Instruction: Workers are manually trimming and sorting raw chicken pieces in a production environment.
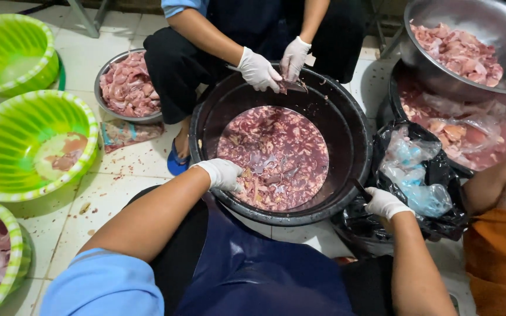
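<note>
Reaching over the near rim of a black tub (346, 175), the person's gloved left hand (222, 174) dipped its fingers into the meat pieces (276, 158) lying in reddish water inside; whether those fingers were clenched on a piece or simply resting among them cannot be told. The gloved right hand (385, 203) stayed outside the tub, just beside its right rim, clenched around a dark knife handle (361, 188) (only a short part showed above the glove). A black plastic bag (440, 175) holding crumpled clear plastic sat against that hand. Green striped bowls (7, 146) stood well apart on the tiled floor to the left, one with a little meat in it. Across the tub, a second person's two gloved hands (273, 65) worked a piece of meat over the far rim. Beyond them stood a metal bowl (103, 76) of pink meat on the left and a larger metal basin (487, 23) of meat on the right.
</note>
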